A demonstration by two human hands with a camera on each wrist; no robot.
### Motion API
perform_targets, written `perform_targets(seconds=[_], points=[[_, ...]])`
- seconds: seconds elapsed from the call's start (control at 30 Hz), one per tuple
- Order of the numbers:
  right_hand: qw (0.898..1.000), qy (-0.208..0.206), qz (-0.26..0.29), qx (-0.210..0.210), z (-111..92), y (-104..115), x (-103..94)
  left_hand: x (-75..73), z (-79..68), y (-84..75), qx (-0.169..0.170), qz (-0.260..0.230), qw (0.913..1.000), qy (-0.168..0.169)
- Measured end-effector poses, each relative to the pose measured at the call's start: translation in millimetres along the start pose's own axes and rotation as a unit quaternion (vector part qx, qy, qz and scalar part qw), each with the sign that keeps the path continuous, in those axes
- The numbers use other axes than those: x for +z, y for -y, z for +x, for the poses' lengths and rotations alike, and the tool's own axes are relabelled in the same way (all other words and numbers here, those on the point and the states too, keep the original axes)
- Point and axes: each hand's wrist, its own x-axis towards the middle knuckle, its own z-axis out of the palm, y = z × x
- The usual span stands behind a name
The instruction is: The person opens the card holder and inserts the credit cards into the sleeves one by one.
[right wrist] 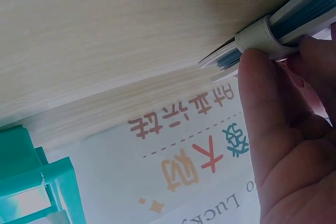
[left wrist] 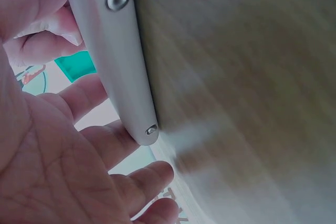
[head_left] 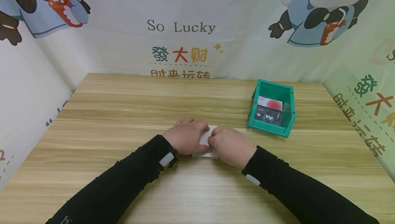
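A small white card holder (head_left: 204,137) lies on the table between both hands. The left wrist view shows its pale spine (left wrist: 116,64) with two metal studs; the right wrist view shows a stack of clear and bluish sleeves (right wrist: 304,11) at its edge. My left hand (head_left: 189,138) holds the holder at its spine side, thumb at the near end and index finger at the far end. At the opposite side my right hand (head_left: 232,147) pinches the closing strap (right wrist: 258,39) that wraps over the sleeve edges. The fingers partly cover the holder's top.
To the right and farther back stands a green open bin (head_left: 267,130). Inside lie a dark "Vip" card (head_left: 267,115) and a white card with a red circle (head_left: 274,104). A printed cloth backdrop (head_left: 182,8) rises behind the wooden table (head_left: 123,107) and along both sides.
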Motion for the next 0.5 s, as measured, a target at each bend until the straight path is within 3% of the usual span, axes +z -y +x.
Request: perform_targets(seconds=[0.23, 0.33, 0.5], points=[[0.997, -0.001, 0.068, 0.025, -1.0, -7.1, 2.1, 0.3, -1.7, 0.2, -0.009, 0.021, 0.9997, -0.009], [0.992, -0.007, 0.100, 0.074, -0.4, -14.0, -0.9, -0.7, -1.6, 2.6, -0.023, 0.046, 0.9981, -0.035], [0.980, -0.067, 0.077, 0.171, 4.1, -24.6, -7.9, -5.2, 0.0, 8.3, -0.076, 0.069, 0.9896, -0.101]])
